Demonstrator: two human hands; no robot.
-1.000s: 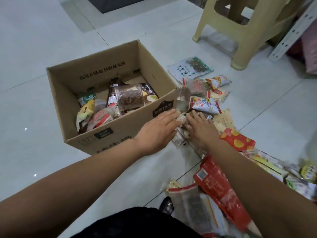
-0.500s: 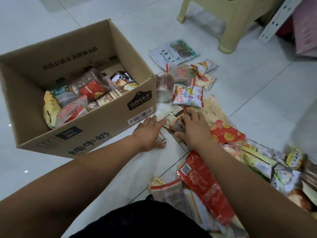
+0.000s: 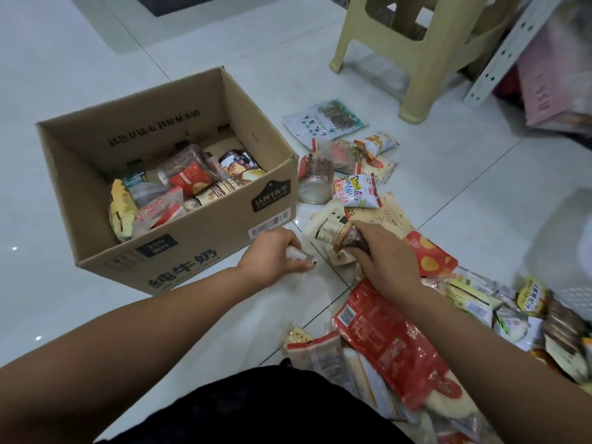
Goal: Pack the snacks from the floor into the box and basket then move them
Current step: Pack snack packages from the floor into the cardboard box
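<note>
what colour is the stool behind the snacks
The stool is pale beige, seen in the head view.

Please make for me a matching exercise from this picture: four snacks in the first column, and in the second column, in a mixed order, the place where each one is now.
Column 1
1. jar with red label
2. clear jar of brown balls
3. small white packet
4. brown snack pack

Column 2
A. held by the right hand
B. held by the left hand
C. inside the cardboard box
D. lying on the floor beside the box

Pairs: 1-C, 2-D, 3-B, 4-A
</note>
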